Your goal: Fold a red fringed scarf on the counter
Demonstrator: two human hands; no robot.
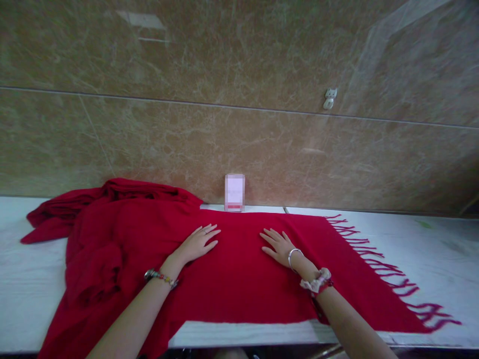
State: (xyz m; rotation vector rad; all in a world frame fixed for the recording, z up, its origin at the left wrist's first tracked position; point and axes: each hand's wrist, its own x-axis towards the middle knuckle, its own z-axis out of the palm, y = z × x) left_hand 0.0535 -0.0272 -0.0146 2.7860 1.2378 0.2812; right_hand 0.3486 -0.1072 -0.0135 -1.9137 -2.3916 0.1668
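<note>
A red scarf (243, 279) lies across the white table, its right part spread flat with a twisted fringe (385, 264) along the right end. Its left part is bunched in loose folds, one end heaped against the wall. My left hand (198, 242) rests on the cloth left of the middle, fingers stretched out and apart, near where the folds begin. On the flat part, my right hand (279, 247) lies palm down with its fingers spread. Neither hand grips the cloth. Some red cloth hangs past the table's front edge at the lower left.
A phone (235, 192) with a blurred screen leans upright on the wall behind the scarf. The white table (445, 264) meets a brown marble-like tiled wall (209, 139). A small white cat-shaped hook (330, 98) sits on the wall. A green mark (424, 224) shows at the right.
</note>
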